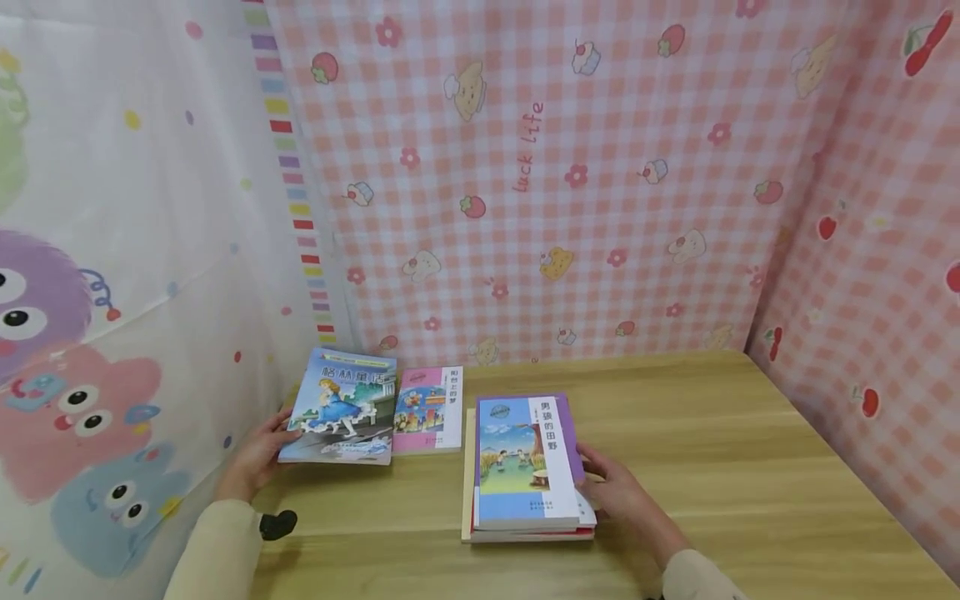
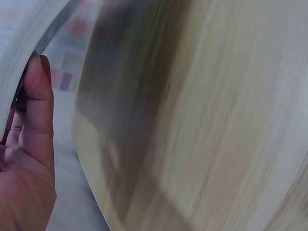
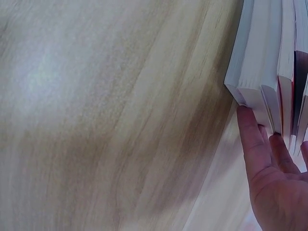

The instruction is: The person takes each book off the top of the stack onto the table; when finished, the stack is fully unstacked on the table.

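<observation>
Your left hand [image 1: 257,454] grips the blue picture-covered book [image 1: 341,421] along the lower part of its left edge, digits bent around the rim, at the far left of the wooden table [image 1: 690,442]. The book lies to the right of those fingers, its long axis running away from you with the top leaning slightly right; whether its underside sits flat on the wood, you cannot tell from here.

Against its right edge is a smaller pink book [image 1: 422,412], set nearly parallel and touched by neither hand. Farther right, past a strip of bare wood, stands a stack of books [image 1: 517,467], long axis also pointing away from you.

Your right hand [image 1: 618,493] is the nearer one to that stack, meeting it from the right. The fingers there are extended rather than clenched, and in the right wrist view their tips touch the side of the layered volumes. The books thus all lie between your two hands: the blue one inward of the left, the stack inward of the right, the strip of wood separating the two groups.
</observation>
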